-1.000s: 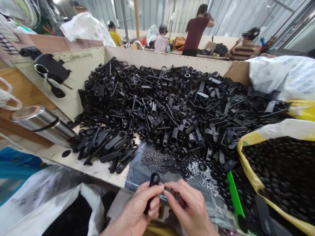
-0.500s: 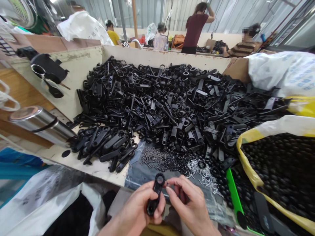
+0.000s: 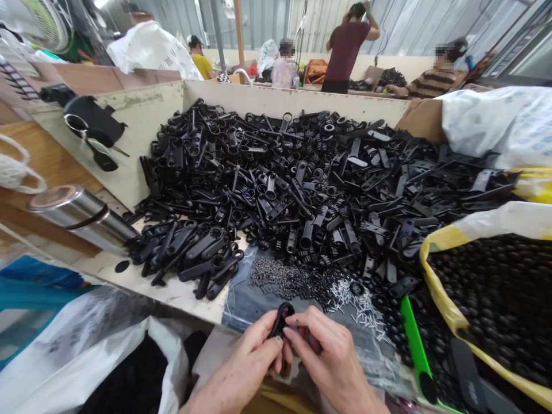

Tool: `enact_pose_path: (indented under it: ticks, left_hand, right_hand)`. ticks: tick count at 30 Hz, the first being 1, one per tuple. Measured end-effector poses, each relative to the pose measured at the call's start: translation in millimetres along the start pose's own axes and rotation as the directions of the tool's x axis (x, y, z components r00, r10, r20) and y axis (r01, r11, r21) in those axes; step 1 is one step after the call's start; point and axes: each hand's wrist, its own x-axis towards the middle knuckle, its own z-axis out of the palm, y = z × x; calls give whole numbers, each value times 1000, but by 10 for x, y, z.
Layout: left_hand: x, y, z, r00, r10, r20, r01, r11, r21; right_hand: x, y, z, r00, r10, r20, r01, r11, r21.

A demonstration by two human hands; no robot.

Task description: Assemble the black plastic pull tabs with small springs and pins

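My left hand (image 3: 245, 362) is closed around a black plastic lever piece with a ring end (image 3: 281, 317), held upright at the near edge of the bench. My right hand (image 3: 330, 356) meets it from the right, thumb and forefinger pinched against the piece's ring end. What those fingertips hold is too small to make out. Just beyond the hands lies a scatter of small metal pins (image 3: 340, 299) and dark little screws (image 3: 276, 279). Behind them a big heap of the same black pieces (image 3: 302, 184) fills the tray.
A yellow bag of black round parts (image 3: 487, 287) sits at the right, with a green-handled tool (image 3: 411, 345) beside it. A steel flask (image 3: 81, 221) lies at the left. White bags hang below the bench (image 3: 86, 356). Other people work at the far tables (image 3: 345, 52).
The black piece has dropped lower between my hands and my right fingers have closed in onto its ring end. The view has shifted slightly.
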Motion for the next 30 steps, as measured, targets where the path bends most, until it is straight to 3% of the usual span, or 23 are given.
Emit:
enact_pose_path:
  ticks: [4, 9, 11, 14, 17, 21, 25, 30]
  left_hand:
    - [-22, 7, -12, 1000, 25, 10, -26, 995, 94]
    - [-7, -92, -34, 987, 140, -78, -120, 967, 223]
    - [-10, -52, -34, 975, 221, 15, -215, 929, 302]
    - [-13, 49, -36, 957, 254, 138, -287, 886, 365]
    - [3, 71, -60, 958, 263, 119, -288, 895, 342]
    - [32, 5, -101, 952, 270, 142, -301, 906, 298]
    - [46, -9, -106, 949, 275, 156, -312, 892, 328]
    - [69, -6, -98, 940, 298, 164, -339, 860, 382]
  right_hand:
    - [-42, -40, 36, 999, 44, 26, -45, 998, 40]
    - [-135, -59, 89, 999, 48, 25, -49, 998, 42]
    - [-157, -67, 90, 1000, 4, 24, -4, 1000, -10]
    - [-154, -100, 42, 996, -61, 72, 70, 989, -127]
    - [-140, -148, -58, 988, -83, 128, 106, 977, -187]
    - [-158, -146, -155, 993, -28, 112, 47, 985, -165]
    - [-199, -60, -74, 978, -8, 209, 30, 994, -106]
    - [-207, -18, 60, 945, 66, 319, -11, 985, -172]
